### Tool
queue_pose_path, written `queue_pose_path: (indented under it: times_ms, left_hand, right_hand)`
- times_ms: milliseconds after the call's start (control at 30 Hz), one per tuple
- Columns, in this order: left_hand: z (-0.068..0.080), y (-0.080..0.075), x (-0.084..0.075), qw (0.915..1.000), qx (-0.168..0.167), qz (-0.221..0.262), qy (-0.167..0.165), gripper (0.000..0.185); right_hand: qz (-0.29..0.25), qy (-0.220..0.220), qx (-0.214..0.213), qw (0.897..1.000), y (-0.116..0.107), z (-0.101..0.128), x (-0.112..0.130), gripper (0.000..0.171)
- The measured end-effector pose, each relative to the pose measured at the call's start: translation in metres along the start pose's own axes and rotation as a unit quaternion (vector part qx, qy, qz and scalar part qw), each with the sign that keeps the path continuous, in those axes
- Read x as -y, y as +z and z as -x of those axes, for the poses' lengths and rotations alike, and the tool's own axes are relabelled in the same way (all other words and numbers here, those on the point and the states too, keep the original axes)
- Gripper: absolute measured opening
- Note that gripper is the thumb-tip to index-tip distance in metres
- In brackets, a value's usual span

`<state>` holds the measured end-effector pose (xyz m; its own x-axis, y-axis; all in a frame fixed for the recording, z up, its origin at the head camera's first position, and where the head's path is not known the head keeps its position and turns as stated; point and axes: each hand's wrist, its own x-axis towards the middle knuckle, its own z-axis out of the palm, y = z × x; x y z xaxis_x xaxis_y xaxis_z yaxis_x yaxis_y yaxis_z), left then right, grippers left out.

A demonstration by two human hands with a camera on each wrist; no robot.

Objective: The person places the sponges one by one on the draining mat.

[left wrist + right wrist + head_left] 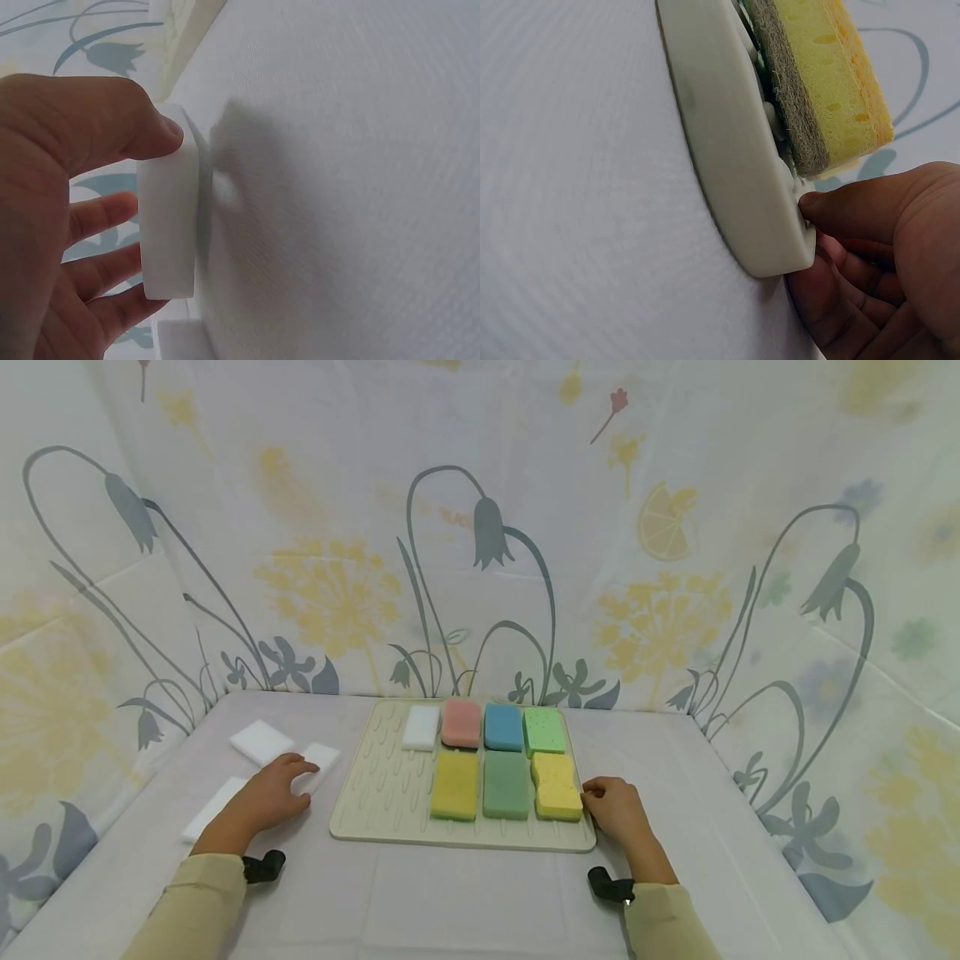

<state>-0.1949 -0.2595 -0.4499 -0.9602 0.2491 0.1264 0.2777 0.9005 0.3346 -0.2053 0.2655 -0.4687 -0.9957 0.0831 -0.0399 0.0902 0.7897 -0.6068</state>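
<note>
My left hand [262, 800] pinches a white sponge [169, 225] by its edges, thumb on the near side and fingers on the far side. The sponge is close over the cloth, left of a cream ribbed tray [375, 806]. At the tray's right edge, my right hand [619, 812] grips the rim between thumb and fingers. Beside that thumb sits a yellow notched sponge [832, 82] with a grey scouring layer underneath. Other sponges on the tray are white [421, 727], pink [461, 722], blue [503, 727], light green [544, 730], olive-yellow [454, 783] and green [506, 783].
Two more white blocks lie on the cloth at the left, one behind [260, 741] and one partly covered by my left forearm [212, 810]. A white tablecloth [420, 902] covers the table, and a flower-printed curtain [480, 610] stands behind and at both sides.
</note>
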Motion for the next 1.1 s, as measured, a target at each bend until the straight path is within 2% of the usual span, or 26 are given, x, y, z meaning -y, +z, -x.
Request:
queue_pose_path:
  times_ms: [133, 467, 733, 1100]
  left_hand:
    - [0.000, -0.001, -0.002, 1.0000, 0.002, 0.000, -0.002, 0.041]
    - [0.005, -0.004, -0.013, 0.9999, -0.011, -0.001, 0.006, 0.038]
    - [0.006, -0.006, -0.023, 0.9998, -0.017, -0.006, 0.010, 0.038]
    - [0.007, -0.003, -0.044, 0.9999, 0.009, -0.007, 0.005, 0.041]
  right_hand:
    - [0.003, 0.004, 0.004, 1.000, -0.001, 0.001, 0.001, 0.030]
    - [0.019, -0.017, -0.005, 1.000, -0.001, 0.001, 0.001, 0.027]
    - [0.019, -0.012, -0.003, 1.000, -0.001, 0.000, 0.001, 0.027]
    - [0.024, -0.011, -0.001, 1.000, -0.001, 0.000, 0.001, 0.028]
